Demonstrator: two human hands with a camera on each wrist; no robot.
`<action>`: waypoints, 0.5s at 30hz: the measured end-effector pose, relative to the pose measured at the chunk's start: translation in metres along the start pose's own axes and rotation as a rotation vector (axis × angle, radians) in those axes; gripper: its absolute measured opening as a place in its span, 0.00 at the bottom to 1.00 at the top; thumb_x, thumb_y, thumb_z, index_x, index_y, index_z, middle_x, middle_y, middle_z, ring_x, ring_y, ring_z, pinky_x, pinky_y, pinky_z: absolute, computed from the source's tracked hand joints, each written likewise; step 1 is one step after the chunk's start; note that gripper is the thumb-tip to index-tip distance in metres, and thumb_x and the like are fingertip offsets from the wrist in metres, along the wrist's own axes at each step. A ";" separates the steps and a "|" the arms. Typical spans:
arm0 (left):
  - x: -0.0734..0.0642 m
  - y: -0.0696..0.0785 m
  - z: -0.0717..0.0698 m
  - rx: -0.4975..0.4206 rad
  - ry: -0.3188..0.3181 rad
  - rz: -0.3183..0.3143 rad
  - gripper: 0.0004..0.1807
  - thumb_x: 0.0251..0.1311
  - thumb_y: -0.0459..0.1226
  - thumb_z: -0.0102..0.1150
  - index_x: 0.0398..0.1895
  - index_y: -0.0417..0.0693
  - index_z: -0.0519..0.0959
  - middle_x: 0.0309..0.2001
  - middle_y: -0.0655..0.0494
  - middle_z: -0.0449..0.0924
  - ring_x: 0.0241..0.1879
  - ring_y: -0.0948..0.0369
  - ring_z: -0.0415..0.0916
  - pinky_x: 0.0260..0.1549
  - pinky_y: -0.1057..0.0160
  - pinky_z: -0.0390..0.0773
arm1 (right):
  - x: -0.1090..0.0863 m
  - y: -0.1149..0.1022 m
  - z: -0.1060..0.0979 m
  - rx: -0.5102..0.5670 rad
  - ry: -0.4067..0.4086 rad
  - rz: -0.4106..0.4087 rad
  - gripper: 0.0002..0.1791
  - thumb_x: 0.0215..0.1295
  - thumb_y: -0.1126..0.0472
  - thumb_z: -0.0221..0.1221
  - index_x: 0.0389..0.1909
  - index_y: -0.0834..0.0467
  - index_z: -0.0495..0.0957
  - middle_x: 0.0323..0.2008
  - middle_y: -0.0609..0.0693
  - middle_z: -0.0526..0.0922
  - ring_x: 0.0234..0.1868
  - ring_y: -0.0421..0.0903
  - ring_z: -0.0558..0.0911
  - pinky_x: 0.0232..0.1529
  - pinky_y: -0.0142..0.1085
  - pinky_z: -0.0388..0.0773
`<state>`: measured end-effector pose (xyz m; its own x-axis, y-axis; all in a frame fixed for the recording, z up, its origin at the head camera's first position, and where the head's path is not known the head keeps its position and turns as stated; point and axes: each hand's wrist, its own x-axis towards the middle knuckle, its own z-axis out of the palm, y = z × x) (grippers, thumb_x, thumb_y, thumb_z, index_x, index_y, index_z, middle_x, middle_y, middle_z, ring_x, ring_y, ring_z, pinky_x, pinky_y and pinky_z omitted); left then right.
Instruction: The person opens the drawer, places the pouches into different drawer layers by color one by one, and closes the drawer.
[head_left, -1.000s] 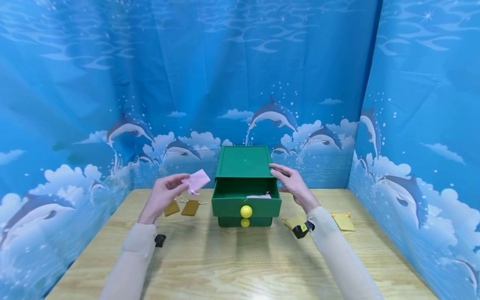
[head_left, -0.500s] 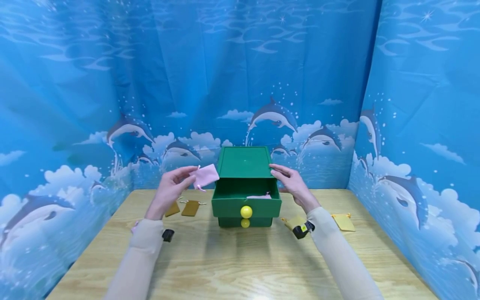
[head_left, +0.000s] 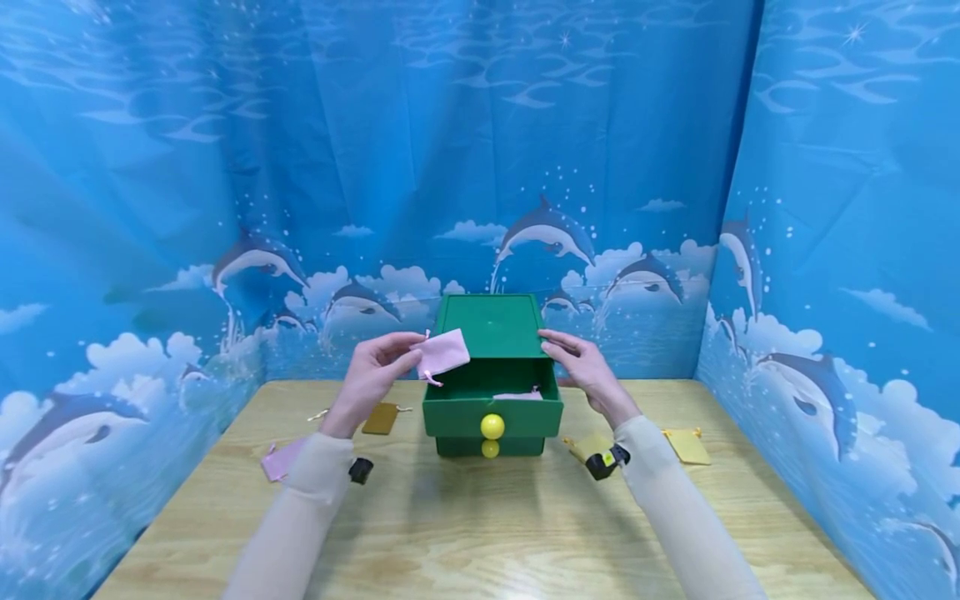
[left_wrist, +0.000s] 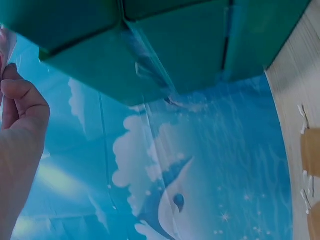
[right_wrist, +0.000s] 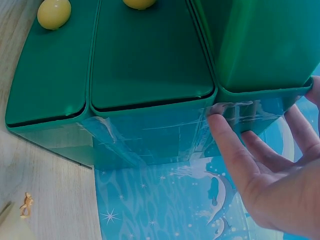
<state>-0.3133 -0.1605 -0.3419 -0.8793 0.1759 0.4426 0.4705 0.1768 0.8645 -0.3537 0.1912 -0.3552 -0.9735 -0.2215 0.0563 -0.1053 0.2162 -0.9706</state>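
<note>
My left hand pinches a pink drawstring pouch by its gathered neck, thumb against fingers. The pouch hangs over the left side of the pulled-out top drawer of a green drawer cabinet. Inside that drawer lies another pink pouch, partly hidden by the drawer front. My right hand rests against the cabinet's right side, a fingertip at its top edge. In the right wrist view its fingers are spread and touch the taped side wall. The left wrist view shows only a sliver of the held pouch.
On the table's left lie a brown pouch and a pink pouch, partly behind my left sleeve. To the right are two yellow pouches, one in full view. Lower drawers are closed. A dolphin-print curtain stands behind.
My left hand has carried the pink pouch rightward, from left of the cabinet to over the open drawer. A pink pouch on the table has come out from behind the left arm. My right hand stays put.
</note>
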 end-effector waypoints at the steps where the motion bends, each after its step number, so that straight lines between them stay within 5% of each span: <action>1: 0.001 0.001 0.003 0.001 -0.008 0.003 0.17 0.67 0.42 0.60 0.56 0.46 0.81 0.50 0.50 0.82 0.44 0.60 0.78 0.46 0.63 0.81 | 0.000 0.000 0.000 0.000 -0.001 0.000 0.30 0.68 0.38 0.56 0.69 0.41 0.68 0.73 0.50 0.63 0.74 0.56 0.61 0.62 0.60 0.70; 15: 0.013 0.013 0.028 0.097 -0.171 0.041 0.13 0.61 0.39 0.66 0.48 0.48 0.85 0.49 0.50 0.85 0.43 0.57 0.83 0.45 0.64 0.83 | -0.001 -0.002 0.001 0.001 -0.003 0.007 0.31 0.69 0.40 0.55 0.71 0.42 0.66 0.74 0.51 0.61 0.74 0.58 0.59 0.64 0.61 0.68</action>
<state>-0.3162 -0.1290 -0.3320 -0.8377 0.3456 0.4230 0.5179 0.2568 0.8160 -0.3524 0.1903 -0.3538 -0.9737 -0.2227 0.0484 -0.0980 0.2173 -0.9712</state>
